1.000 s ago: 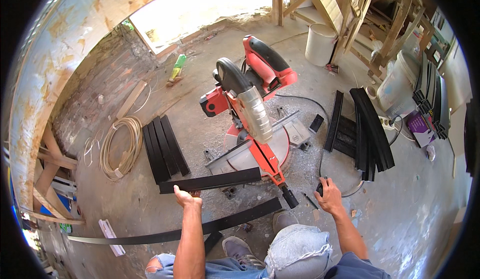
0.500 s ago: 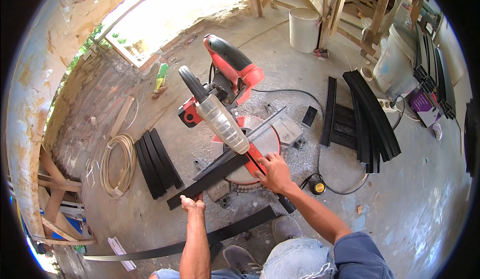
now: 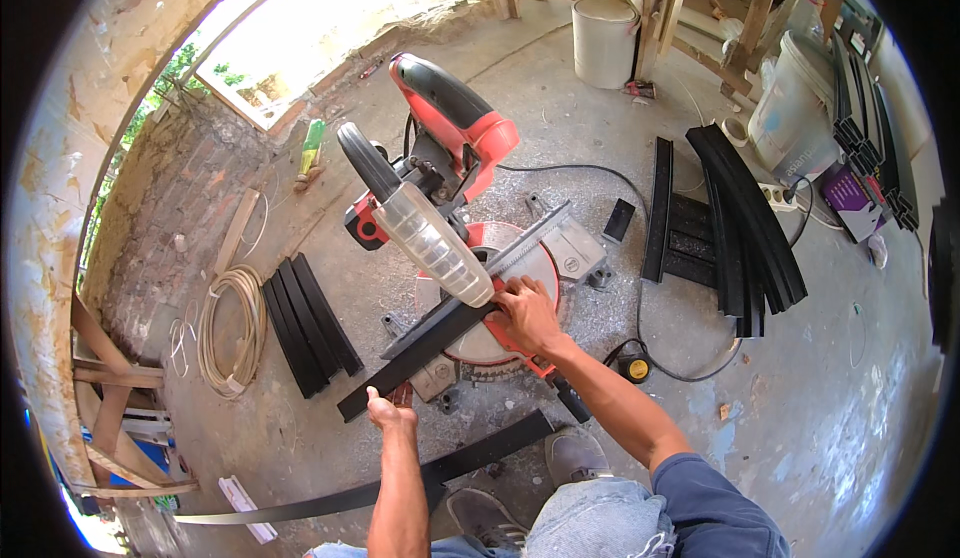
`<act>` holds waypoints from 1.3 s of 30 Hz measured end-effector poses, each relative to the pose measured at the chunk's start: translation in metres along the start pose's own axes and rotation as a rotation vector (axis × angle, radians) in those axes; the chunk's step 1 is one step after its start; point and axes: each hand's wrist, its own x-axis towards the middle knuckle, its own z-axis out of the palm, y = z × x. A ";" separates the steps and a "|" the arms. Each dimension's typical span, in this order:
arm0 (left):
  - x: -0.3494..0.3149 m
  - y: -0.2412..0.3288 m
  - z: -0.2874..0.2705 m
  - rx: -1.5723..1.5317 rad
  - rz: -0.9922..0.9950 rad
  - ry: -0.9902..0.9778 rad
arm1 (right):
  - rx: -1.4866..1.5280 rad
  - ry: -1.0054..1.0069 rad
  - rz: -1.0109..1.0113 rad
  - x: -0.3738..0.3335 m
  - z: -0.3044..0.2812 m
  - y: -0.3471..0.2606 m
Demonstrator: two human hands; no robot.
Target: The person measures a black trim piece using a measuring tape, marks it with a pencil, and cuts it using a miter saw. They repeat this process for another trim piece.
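A black profile strip (image 3: pixel 425 355) lies slantwise across the base of a red and black miter saw (image 3: pixel 455 118), against the metal fence (image 3: pixel 535 243). My left hand (image 3: pixel 392 410) supports the strip near its lower left end, with fingers beneath and thumb raised beside it. At the strip's other end, just below the clear blade guard (image 3: pixel 435 243), my right hand (image 3: pixel 527 316) bends its fingers round the end. The saw head is raised. The fingertips of my right hand are partly hidden by the hand itself.
Three black strips (image 3: pixel 312 326) and a coiled hose (image 3: pixel 235 333) lie to the left. More black strips (image 3: pixel 745 218) and a tape measure (image 3: pixel 634 368) lie to the right. A long strip (image 3: pixel 470 455) crosses before my shoes. White buckets (image 3: pixel 605 43) stand farther back.
My right hand has shifted up and left from the saw's red slot plate to the end of the strip. My left hand stays under the strip. The whole view has shifted slightly.
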 end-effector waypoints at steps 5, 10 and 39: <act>-0.001 0.000 -0.004 0.047 0.008 -0.031 | 0.004 0.011 -0.010 0.001 0.002 0.002; -0.023 0.006 0.011 0.242 0.189 0.439 | -0.005 0.010 -0.012 0.001 0.003 0.002; -0.080 -0.036 0.091 1.431 1.525 -0.706 | -0.261 -0.045 -0.167 0.202 -0.241 -0.150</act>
